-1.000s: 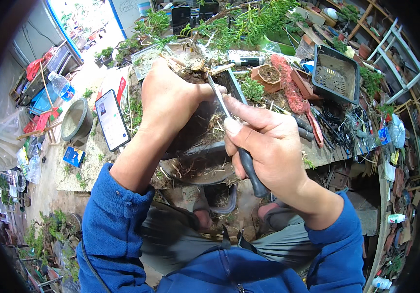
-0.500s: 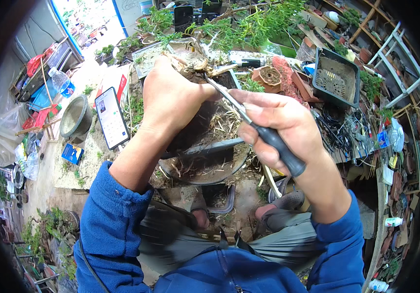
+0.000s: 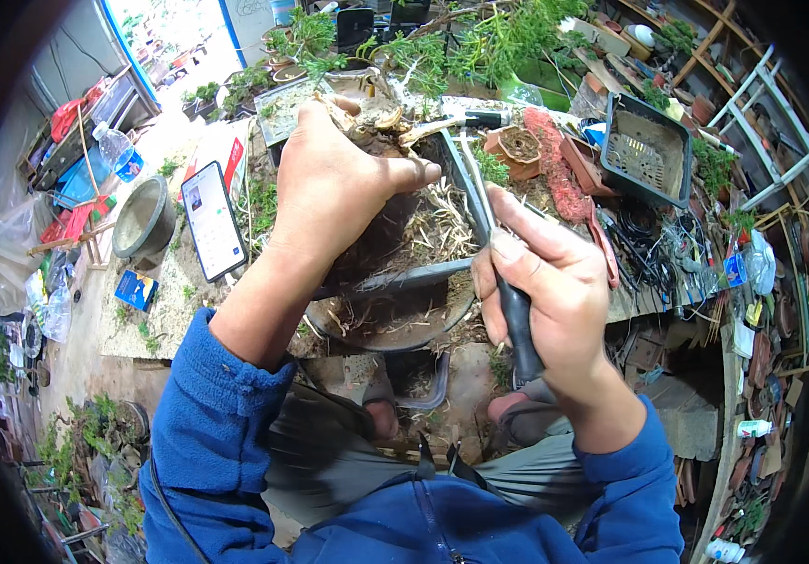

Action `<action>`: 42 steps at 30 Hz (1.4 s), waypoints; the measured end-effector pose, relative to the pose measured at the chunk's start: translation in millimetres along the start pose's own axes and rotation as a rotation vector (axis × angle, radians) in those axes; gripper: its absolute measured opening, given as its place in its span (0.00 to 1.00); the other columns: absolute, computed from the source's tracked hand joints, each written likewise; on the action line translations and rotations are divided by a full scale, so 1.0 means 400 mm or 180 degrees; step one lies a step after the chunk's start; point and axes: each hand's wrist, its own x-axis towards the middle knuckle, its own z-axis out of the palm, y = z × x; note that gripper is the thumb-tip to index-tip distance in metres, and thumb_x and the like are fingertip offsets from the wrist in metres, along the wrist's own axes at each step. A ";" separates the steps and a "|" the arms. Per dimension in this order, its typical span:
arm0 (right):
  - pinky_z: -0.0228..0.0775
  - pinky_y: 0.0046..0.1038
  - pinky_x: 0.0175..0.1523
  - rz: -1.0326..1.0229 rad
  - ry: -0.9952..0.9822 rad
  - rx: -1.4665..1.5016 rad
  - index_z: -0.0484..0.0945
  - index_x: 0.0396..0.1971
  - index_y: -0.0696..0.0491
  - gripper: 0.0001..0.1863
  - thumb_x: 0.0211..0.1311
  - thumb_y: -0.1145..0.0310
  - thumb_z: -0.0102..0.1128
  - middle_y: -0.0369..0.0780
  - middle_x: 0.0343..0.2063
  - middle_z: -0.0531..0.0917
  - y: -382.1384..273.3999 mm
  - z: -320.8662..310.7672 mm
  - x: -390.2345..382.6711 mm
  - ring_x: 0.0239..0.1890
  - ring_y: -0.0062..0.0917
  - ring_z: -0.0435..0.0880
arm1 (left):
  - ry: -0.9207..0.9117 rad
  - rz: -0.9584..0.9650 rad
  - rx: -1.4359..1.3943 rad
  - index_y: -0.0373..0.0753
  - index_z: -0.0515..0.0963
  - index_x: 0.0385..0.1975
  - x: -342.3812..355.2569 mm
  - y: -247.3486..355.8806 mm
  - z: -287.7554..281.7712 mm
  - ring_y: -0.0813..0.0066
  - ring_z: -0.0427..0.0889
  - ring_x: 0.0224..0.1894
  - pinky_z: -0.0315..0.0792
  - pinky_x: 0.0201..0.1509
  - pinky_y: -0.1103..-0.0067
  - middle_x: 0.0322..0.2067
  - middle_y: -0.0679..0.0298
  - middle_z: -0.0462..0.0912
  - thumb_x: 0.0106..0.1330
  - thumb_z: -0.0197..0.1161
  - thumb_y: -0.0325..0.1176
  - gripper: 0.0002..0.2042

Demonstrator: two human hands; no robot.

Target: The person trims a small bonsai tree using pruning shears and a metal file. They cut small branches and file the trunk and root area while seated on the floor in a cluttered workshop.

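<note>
Woody rootstock (image 3: pixel 382 141) lies at the upper centre of the head view, above the far end of a dark rectangular container (image 3: pixel 404 279) that holds soil and loose pale roots (image 3: pixel 437 221). From my remote position I see the left hand (image 3: pixel 337 177) grasping its near left side, back of the hand toward the camera, thumb extended rightward below the wood. I see the right hand (image 3: pixel 555 277) with thumb and fingers wrapped about the black handle of a slim metal tool (image 3: pixel 518 324); the shaft points away from the body, its tip near a pale root stub (image 3: pixel 432 128) that juts rightward from the rootstock. I cannot tell whether tip and stub touch. Green conifer foliage (image 3: pixel 479 52) spreads behind. At left I note a lit phone (image 3: pixel 213 221) and a round grey pot (image 3: pixel 162 230); at right, a terracotta pot (image 3: pixel 520 146) and a black square planter (image 3: pixel 651 162).
</note>
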 end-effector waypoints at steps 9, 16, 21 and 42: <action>0.68 0.20 0.17 0.1063 -0.1117 -0.0478 0.74 0.66 0.63 0.24 0.72 0.75 0.56 0.46 0.26 0.85 -0.116 -0.067 0.130 0.12 0.20 0.77 | -0.0416 0.0316 -0.0038 0.25 0.67 0.63 0.037 -0.038 -0.010 0.66 0.84 0.52 0.76 0.61 0.74 0.52 0.52 0.83 0.41 0.85 0.36 0.47; 0.67 0.19 0.17 0.1001 -0.1364 -0.0423 0.73 0.65 0.65 0.25 0.70 0.75 0.58 0.46 0.26 0.84 -0.112 -0.093 0.144 0.13 0.20 0.78 | -0.0665 0.1319 -0.0262 0.32 0.75 0.50 0.059 -0.043 -0.013 0.55 0.86 0.47 0.78 0.56 0.66 0.44 0.49 0.86 0.43 0.84 0.35 0.34; 0.67 0.19 0.16 0.1211 -0.1534 -0.0149 0.71 0.66 0.67 0.26 0.69 0.75 0.58 0.49 0.26 0.84 -0.113 -0.116 0.172 0.11 0.21 0.77 | -0.0440 0.1095 -0.0184 0.33 0.75 0.57 0.028 -0.033 0.010 0.69 0.86 0.47 0.78 0.56 0.73 0.47 0.57 0.88 0.52 0.80 0.32 0.31; 0.64 0.17 0.23 -0.1885 -0.0687 -0.2396 0.80 0.61 0.61 0.21 0.69 0.78 0.62 0.31 0.22 0.81 0.053 -0.066 0.073 0.16 0.10 0.73 | -0.0245 0.1674 0.0505 0.38 0.84 0.48 0.014 0.005 -0.012 0.62 0.86 0.43 0.78 0.52 0.70 0.41 0.55 0.88 0.50 0.77 0.37 0.24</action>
